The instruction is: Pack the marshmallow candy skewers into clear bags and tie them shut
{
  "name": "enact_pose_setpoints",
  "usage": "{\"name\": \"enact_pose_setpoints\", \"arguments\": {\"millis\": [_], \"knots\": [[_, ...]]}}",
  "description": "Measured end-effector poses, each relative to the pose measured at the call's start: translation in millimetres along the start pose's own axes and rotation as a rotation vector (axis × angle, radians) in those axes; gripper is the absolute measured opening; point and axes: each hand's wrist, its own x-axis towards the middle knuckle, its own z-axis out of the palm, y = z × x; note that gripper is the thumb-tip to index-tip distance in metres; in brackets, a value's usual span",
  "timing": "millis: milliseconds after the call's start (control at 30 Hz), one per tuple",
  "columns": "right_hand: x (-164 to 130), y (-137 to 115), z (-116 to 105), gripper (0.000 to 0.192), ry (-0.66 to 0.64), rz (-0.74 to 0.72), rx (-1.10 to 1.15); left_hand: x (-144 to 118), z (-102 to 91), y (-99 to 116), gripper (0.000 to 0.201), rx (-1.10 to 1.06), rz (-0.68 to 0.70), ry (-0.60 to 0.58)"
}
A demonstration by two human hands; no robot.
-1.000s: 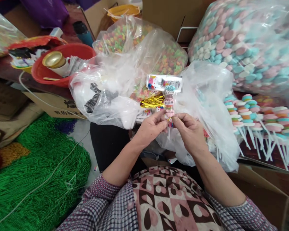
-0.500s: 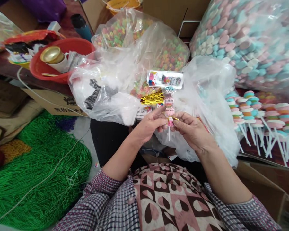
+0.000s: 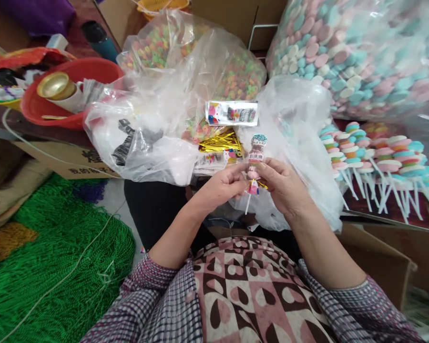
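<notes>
My left hand and my right hand meet at a wrapped candy lollipop held upright in front of me. Both pinch the wrapper's neck, where a gold twist tie sits just above the white stick. Behind the lollipop lie a bundle of gold twist ties and a printed header card on clear plastic bags.
Finished stacked candy lollipops lie in a row at the right. Big bags of round tablets and ring candy stand behind. A red basin with a gold-lidded cup is at left, green cord on the floor.
The lollipop has shifted slightly right and lower between my hands, away from the header card. My fingers keep working the gold tie at its neck. The view has drifted right.
</notes>
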Motion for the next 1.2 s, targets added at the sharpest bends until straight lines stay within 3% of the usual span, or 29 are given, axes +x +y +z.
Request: {"name": "enact_pose_setpoints", "arguments": {"millis": [167,333,500,567,667,767,867,933,1033,1100,1200], "knots": [[-9.5,5.1,-9.5,0.022,-0.026,0.033,0.117,0.5,7.6,-4.1,0.034,-0.048,-0.028,-0.025],[-39.7,-0.3,-38.0,0.030,0.090,0.065,0.182,2.2,2.9,-4.4,0.027,-0.169,-0.079,0.151],[-99.6,2.9,-117.2,0.021,0.443,-0.039,0.064,7.7,-8.9,-5.8,0.027,-0.216,-0.105,0.305],[-126.2,16.6,-155.4,0.026,0.572,0.053,-0.049,10.4,-10.8,-6.8,0.025,-0.213,-0.106,0.330],[-157.7,46.1,-204.4,0.039,0.826,0.215,-0.388,12.9,-10.1,-7.2,0.024,-0.218,-0.119,0.336],[-172.6,67.7,-231.2,0.032,1.012,0.272,-0.560,13.7,-9.3,-5.6,0.025,-0.222,-0.131,0.338],[-174.2,64.5,-227.1,0.031,1.124,0.245,-0.667,14.1,-12.5,-2.7,0.026,-0.205,-0.128,0.383],[-171.7,49.6,-207.9,0.037,1.069,0.180,-0.699,14.2,-18.2,-0.7,0.027,-0.152,-0.092,0.445],[-163.3,22.1,-166.8,0.039,0.765,0.032,-0.744,14.0,-32.3,1.4,0.026,0.094,0.030,0.602],[-151.5,9.2,-137.7,0.030,0.641,-0.132,-0.798,14.6,-42.8,2.1,0.024,0.444,0.098,0.695],[-122.7,1.7,-93.9,0.022,0.364,-0.395,-0.881,19.4,-51.4,2.4,0.023,1.025,0.140,0.649]]}}
